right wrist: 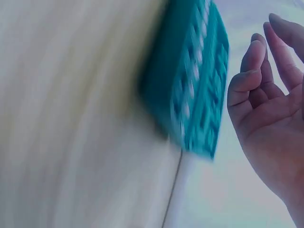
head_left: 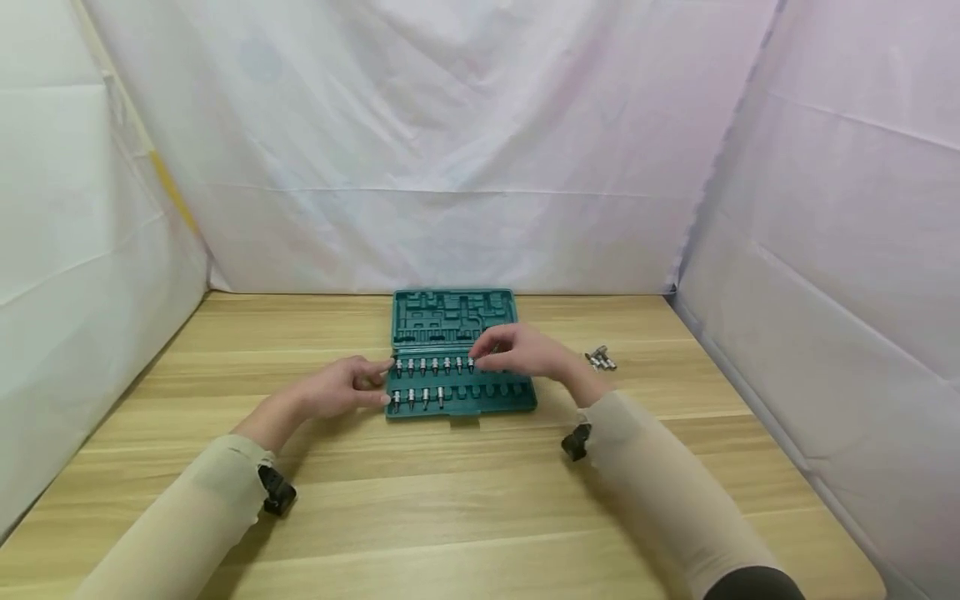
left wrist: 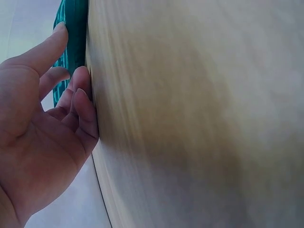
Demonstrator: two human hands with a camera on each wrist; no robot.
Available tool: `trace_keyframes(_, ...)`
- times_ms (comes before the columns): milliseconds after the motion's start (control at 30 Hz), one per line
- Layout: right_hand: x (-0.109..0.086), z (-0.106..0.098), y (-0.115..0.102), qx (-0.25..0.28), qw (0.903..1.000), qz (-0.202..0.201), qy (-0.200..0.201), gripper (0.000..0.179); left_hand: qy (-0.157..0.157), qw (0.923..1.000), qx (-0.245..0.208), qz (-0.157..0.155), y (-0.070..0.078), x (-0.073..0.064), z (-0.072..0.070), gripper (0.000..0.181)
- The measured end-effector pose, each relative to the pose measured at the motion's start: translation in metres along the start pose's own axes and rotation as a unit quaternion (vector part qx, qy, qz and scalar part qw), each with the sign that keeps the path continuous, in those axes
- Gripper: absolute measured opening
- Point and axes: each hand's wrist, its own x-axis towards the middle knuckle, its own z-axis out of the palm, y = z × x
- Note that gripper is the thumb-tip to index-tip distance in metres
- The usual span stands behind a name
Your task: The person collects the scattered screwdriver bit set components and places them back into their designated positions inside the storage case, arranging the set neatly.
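Note:
A green socket case [head_left: 463, 408] lies unfolded on the table, its lid [head_left: 453, 317] tipped back behind it. Short silver bit sockets [head_left: 426, 398] fill the left of its front row, and more bit sockets [head_left: 435, 366] stand along its back row. My left hand [head_left: 337, 388] rests at the case's left edge, thumb and forefinger spread and touching it, the other fingers loosely curled. Over the right part of the back row hovers my right hand [head_left: 525, 352], covering some slots. In the right wrist view its fingers are loosely bent, with nothing between thumb and forefinger.
A small pile of loose bit sockets [head_left: 602, 359] lies on the wooden table [head_left: 420, 517], right of the case. White cloth walls [head_left: 450, 150] enclose the table at the back and both sides. Bare slots run along the right of the front row.

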Motion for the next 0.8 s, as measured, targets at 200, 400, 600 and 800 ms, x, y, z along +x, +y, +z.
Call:
trace_keyframes(200, -0.035, -0.048, 0.034, 0.0, 0.9955, 0.06, 0.073, 0.046, 0.0, 1.0, -0.006, -0.003, 0.001, -0.001, 0.0, 0.078)
trace_keyframes(400, -0.066, -0.083, 0.072, 0.01, 0.9863, 0.103, 0.128, 0.05, -0.001, 0.9999, -0.015, -0.006, 0.001, 0.0, 0.001, 0.079)
trace_keyframes(600, -0.086, -0.098, 0.097, 0.007, 0.9802, 0.119, 0.158, 0.047, -0.001, 0.9999, -0.01, -0.005, -0.001, 0.0, 0.0, 0.08)
trace_keyframes(800, -0.101, -0.107, 0.117, -0.011, 0.9808, 0.125, 0.149, 0.037, 0.001, 1.0, -0.007, -0.003, 0.001, -0.001, 0.0, 0.079)
